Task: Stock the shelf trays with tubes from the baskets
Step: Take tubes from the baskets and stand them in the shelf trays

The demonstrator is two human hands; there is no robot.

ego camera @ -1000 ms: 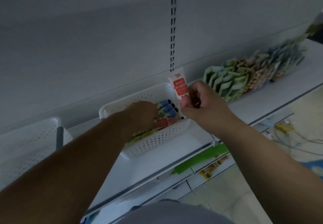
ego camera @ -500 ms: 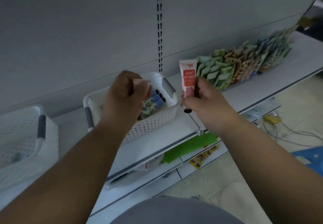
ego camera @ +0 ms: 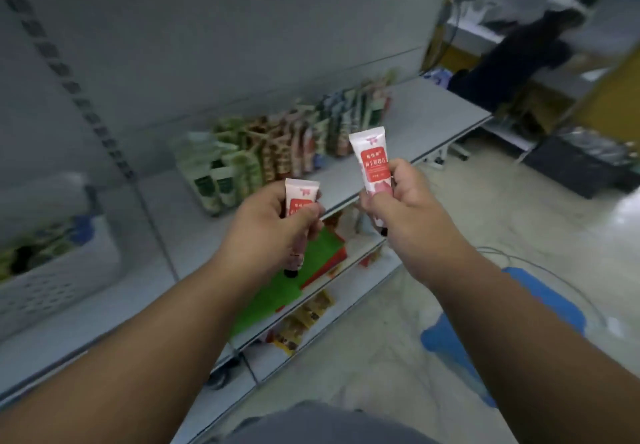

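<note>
The left hand (ego camera: 268, 232) grips one tube (ego camera: 299, 206) around its middle, thumb across the red label and black cap pointing down below the fist; the right hand (ego camera: 401, 201) pinches a second tube (ego camera: 370, 159) low on its body, so most of it stands upright above the fingers, crimped end up. Both tubes hang in the air in front of the shelf (ego camera: 433, 111), off its front edge and over the lower shelves and the floor, well apart from the white basket (ego camera: 59, 270) at the far left, where more stock shows only as a blur. The right-hand hold looks the weaker one: pinched near one end, that tube could pivot or slip and drop to the floor. Beyond the hands, the row of standing packets (ego camera: 291, 142) is tightly packed, and a careless reach could knock it over. No empty tray is plainly visible, so putting a tube in the wrong slot is another likely mistake.
</note>
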